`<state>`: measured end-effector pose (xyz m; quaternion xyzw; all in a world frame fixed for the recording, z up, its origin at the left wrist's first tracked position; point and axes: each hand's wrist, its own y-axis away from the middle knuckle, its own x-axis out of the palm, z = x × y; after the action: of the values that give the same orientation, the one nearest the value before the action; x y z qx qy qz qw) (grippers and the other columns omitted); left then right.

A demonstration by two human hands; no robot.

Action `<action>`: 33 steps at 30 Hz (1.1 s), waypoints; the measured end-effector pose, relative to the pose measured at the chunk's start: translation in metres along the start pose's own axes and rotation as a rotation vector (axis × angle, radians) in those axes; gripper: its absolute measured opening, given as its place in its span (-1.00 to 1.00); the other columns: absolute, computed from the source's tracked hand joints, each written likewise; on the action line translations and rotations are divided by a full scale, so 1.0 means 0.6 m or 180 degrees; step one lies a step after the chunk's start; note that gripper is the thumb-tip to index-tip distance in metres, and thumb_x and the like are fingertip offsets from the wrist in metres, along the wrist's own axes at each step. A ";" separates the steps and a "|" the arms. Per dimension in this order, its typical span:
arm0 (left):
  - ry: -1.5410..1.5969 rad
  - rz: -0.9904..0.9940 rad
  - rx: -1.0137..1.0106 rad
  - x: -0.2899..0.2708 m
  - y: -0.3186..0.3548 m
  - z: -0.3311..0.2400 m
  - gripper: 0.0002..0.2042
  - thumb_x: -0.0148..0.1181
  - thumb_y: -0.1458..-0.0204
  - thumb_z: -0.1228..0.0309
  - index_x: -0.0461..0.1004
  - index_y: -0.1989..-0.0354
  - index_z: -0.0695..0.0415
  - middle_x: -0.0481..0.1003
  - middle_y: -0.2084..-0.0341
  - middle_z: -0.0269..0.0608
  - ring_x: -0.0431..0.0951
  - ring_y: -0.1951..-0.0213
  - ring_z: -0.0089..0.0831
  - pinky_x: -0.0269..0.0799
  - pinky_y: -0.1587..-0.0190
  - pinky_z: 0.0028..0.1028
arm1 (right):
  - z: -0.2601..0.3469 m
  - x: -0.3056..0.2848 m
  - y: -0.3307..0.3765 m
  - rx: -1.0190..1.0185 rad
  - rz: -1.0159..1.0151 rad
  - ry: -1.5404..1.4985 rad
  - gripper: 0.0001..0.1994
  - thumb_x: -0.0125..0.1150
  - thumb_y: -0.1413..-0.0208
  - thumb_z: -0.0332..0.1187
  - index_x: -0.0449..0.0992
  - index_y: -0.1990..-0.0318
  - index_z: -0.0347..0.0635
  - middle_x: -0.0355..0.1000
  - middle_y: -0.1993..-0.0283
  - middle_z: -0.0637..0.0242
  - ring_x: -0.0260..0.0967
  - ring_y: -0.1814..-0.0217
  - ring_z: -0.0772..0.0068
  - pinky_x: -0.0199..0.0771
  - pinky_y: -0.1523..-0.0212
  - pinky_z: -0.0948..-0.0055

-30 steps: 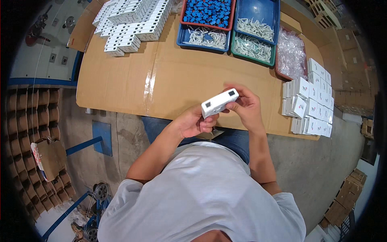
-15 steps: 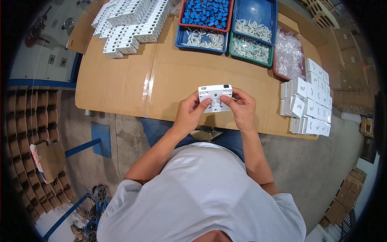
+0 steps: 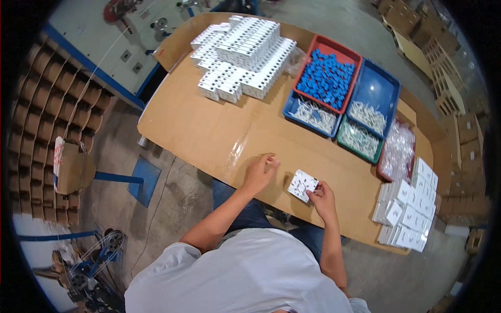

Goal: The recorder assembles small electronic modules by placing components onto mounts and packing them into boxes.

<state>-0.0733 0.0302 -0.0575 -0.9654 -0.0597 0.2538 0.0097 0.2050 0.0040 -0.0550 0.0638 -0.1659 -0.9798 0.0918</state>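
Note:
A white, squarish plastic housing with small dark slots and marks on its face is tilted up over the front part of the cardboard-covered table. My right hand grips its right-hand corner, thumb across the face and fingers behind. To the left of the housing and apart from it is my left hand, over the table near its front edge. Its fingers are loosely bent, slightly blurred, and nothing shows in them.
Stacked white housings fill the far left. Behind my hands are a red tray of blue pieces, a blue tray and green tray of pale slim parts, and clear plastic bags. White flat boxes are stacked at right.
My left hand has let go of the housing and moved left. The right hand alone now holds it, turned to show another face. The whole view has swung and tilted.

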 end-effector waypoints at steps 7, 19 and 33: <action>-0.1741 -0.1536 -0.0155 -0.123 -0.057 0.132 -0.61 0.25 -0.14 0.28 0.47 -0.12 0.14 0.41 -0.15 -0.01 0.33 -0.27 -0.06 0.16 -0.33 -0.08 | 0.081 0.052 -0.055 -0.0363 0.0105 0.0683 -0.55 0.34 -0.12 -0.60 0.45 -0.19 -0.23 0.50 0.21 0.22 0.54 0.32 0.56 0.53 0.32 0.54; -0.1753 -0.1365 -0.0120 -0.141 -0.048 0.125 -0.57 0.22 -0.13 0.21 0.41 -0.10 0.16 0.33 -0.17 0.07 0.25 -0.28 0.00 0.10 -0.32 0.00 | 0.361 0.244 -0.351 -0.2211 0.0130 0.1606 -0.57 0.43 -0.03 -0.51 0.36 -0.02 -0.28 0.55 0.09 0.09 0.59 0.23 0.31 0.60 0.26 0.37; -0.2005 -0.1267 -0.0221 -0.137 -0.047 0.143 -0.52 0.19 -0.15 0.09 0.41 -0.13 0.15 0.32 -0.22 0.07 0.25 -0.32 -0.03 0.16 -0.28 -0.07 | 0.441 0.498 -0.616 -0.3653 0.0040 0.2804 -0.73 0.29 -0.15 -0.40 0.43 0.02 -0.08 0.42 0.16 0.10 0.52 0.20 -0.11 0.54 0.19 0.02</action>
<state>-0.1899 0.0471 -0.0907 -0.8092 -0.2549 0.5293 0.0072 -0.1859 0.3699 0.0402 0.3936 0.4267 -0.7952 0.1748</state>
